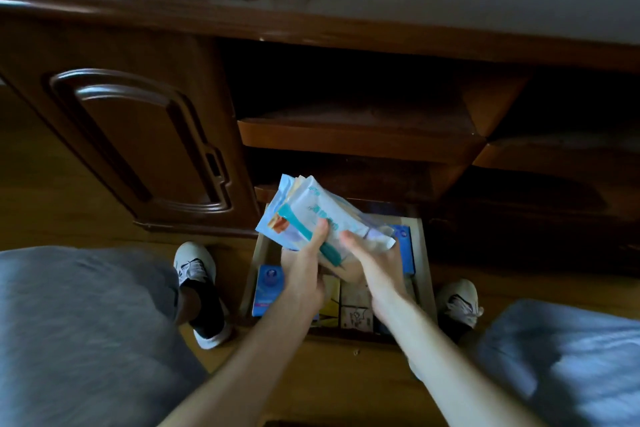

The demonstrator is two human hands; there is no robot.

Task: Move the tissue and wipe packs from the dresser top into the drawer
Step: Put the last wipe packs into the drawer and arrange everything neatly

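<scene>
Both hands hold one stack of wipe and tissue packs [322,215] above the open drawer [426,263]. The left hand [304,260] grips the stack from its lower left, thumb lying across the top pack's face. The right hand [360,253] supports the stack from below and to the right, thumb laid on the top pack; its fingers are hidden beneath the stack, so only the thumb's contact is confirmed.

The stack is fanned and tilted, its upper end pointing toward the back of the drawer. The top pack is white with a teal band; teal characters are printed on it but are too blurred to read. An orange patch shows on a lower pack at the left edge.

Inside the drawer, a blue pack [268,289] lies against the left wall, and a second blue pack [403,246] lies at the right wall. A yellow pack [329,302] and a pale pack with line drawings [356,312] lie at the front, between the forearms. Their print is not legible.

The drawer's front edge sits between the person's two white shoes [197,267]. Above the drawer, two open shelves [360,135] step back under the dresser top [450,3]. Left of the drawer is a closed panelled door [138,135]. The wooden floor [346,378] lies in front of the drawer.
</scene>
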